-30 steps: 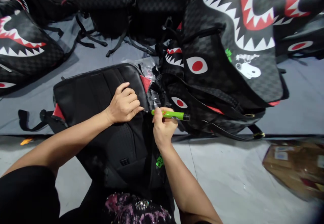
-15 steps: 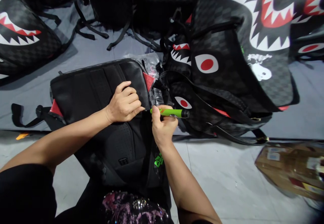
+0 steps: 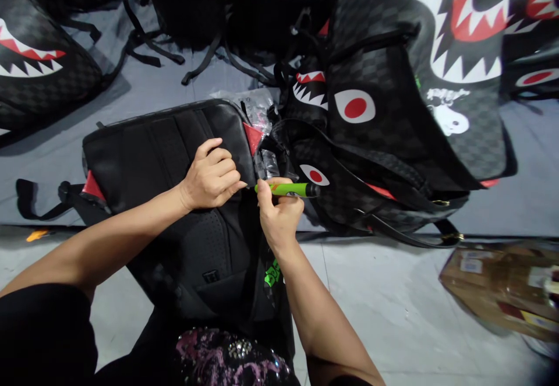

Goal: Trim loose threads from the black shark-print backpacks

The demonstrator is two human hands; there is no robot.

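Note:
A black backpack (image 3: 152,147) lies back-up in front of me, with red corner patches. My left hand (image 3: 212,176) rests on its padded back with the fingers curled, pinching at the edge near its right side. My right hand (image 3: 279,214) is closed round a green tool with a black tip (image 3: 290,189), held level, its left end pointing at the spot under my left fingertips. A clear plastic wrapper (image 3: 262,118) sticks out beside the backpack's red corner.
Several black checkered backpacks with shark-mouth prints lie around on a grey sheet: a large pile (image 3: 393,101) at the right, one (image 3: 35,66) at the far left. A flattened cardboard box (image 3: 502,287) lies on the pale floor at the lower right.
The view has shifted slightly; both hands stay at the backpack's edge. The green tool has moved a little to the left, closer to my left fingertips.

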